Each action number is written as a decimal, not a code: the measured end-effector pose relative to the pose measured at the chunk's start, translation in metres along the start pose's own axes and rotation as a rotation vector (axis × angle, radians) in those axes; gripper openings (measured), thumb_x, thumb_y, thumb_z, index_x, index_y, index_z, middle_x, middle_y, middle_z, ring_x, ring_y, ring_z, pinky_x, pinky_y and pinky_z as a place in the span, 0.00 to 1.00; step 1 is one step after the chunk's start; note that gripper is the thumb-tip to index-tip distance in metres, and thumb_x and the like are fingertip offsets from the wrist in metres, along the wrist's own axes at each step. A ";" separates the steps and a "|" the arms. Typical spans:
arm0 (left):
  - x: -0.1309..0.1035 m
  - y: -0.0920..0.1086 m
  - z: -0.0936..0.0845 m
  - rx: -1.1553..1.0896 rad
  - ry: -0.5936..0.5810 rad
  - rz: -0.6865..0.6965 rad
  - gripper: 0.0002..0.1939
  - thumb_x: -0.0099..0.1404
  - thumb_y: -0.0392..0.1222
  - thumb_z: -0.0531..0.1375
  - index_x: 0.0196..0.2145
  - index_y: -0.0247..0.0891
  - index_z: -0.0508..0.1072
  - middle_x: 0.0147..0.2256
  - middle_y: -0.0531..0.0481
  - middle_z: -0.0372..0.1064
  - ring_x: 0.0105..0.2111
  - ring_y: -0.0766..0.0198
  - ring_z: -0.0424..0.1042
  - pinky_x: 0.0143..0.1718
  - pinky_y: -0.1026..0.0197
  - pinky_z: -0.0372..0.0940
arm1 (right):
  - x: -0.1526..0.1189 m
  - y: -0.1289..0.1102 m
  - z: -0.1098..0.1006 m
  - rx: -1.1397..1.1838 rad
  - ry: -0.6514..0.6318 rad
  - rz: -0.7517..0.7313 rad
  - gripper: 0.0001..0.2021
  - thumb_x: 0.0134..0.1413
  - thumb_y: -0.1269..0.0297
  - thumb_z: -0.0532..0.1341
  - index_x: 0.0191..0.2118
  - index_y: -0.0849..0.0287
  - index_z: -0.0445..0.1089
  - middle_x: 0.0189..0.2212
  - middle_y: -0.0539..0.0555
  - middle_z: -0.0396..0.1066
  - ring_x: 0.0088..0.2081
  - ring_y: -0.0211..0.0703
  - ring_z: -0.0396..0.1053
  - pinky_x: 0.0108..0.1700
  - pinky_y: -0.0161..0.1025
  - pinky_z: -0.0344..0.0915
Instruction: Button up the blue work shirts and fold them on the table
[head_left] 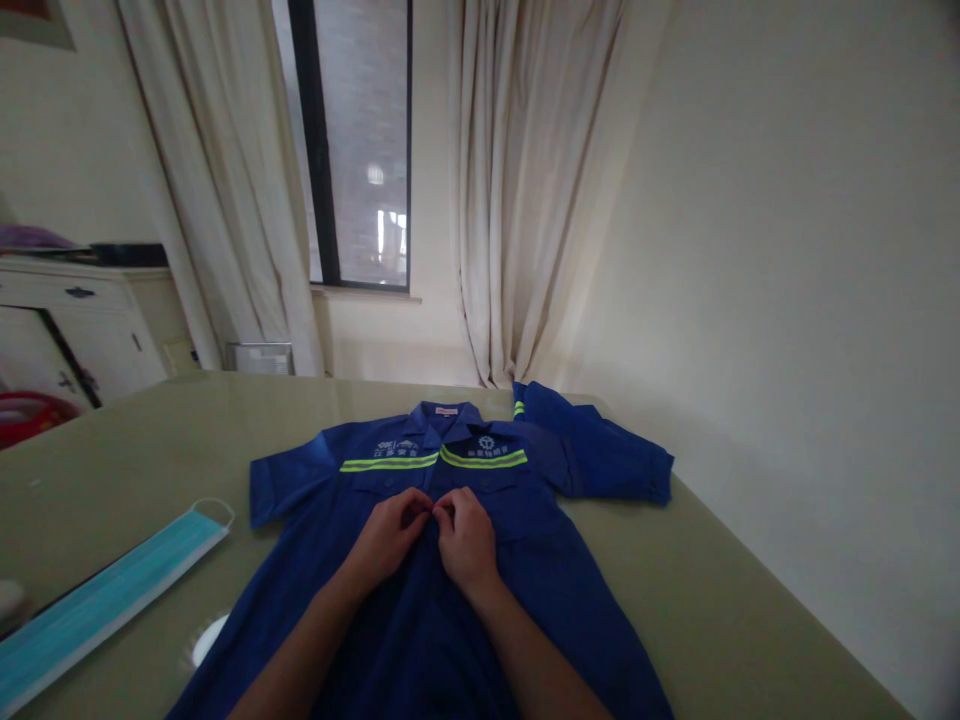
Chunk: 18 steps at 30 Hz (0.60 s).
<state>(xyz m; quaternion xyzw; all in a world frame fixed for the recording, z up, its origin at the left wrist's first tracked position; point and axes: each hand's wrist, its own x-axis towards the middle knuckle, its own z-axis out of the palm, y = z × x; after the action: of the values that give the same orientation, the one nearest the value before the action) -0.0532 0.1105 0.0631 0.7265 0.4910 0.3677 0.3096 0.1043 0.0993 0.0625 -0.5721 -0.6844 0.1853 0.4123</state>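
A blue short-sleeved work shirt (517,530) lies spread front side up on the table, its collar pointing away from me. Yellow-green reflective strips and pale printed lettering cross its chest. My left hand (390,535) and my right hand (465,535) meet at the shirt's front opening, just below the strips. Both have thumb and fingers pinched on the edges of the front placket. Whether a button sits between the fingertips is too small to tell.
A second blue garment (600,440) with a reflective strip lies at the back right by the wall. A light blue face mask (112,600) and a white round object (210,640) are on the greenish table (150,450) to the left. Curtains and a window stand behind.
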 end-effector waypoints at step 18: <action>-0.009 0.007 0.005 0.639 0.033 0.144 0.12 0.74 0.39 0.51 0.41 0.45 0.75 0.38 0.49 0.73 0.42 0.58 0.74 0.45 0.60 0.65 | 0.011 0.012 0.000 0.174 -0.030 0.103 0.10 0.60 0.66 0.59 0.32 0.56 0.78 0.30 0.53 0.79 0.33 0.44 0.75 0.36 0.35 0.64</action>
<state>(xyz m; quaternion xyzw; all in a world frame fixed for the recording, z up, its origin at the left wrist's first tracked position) -0.0475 0.0995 0.0639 0.8137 0.5340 0.2276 0.0312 0.1116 0.1133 0.0581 -0.5659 -0.6413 0.2735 0.4401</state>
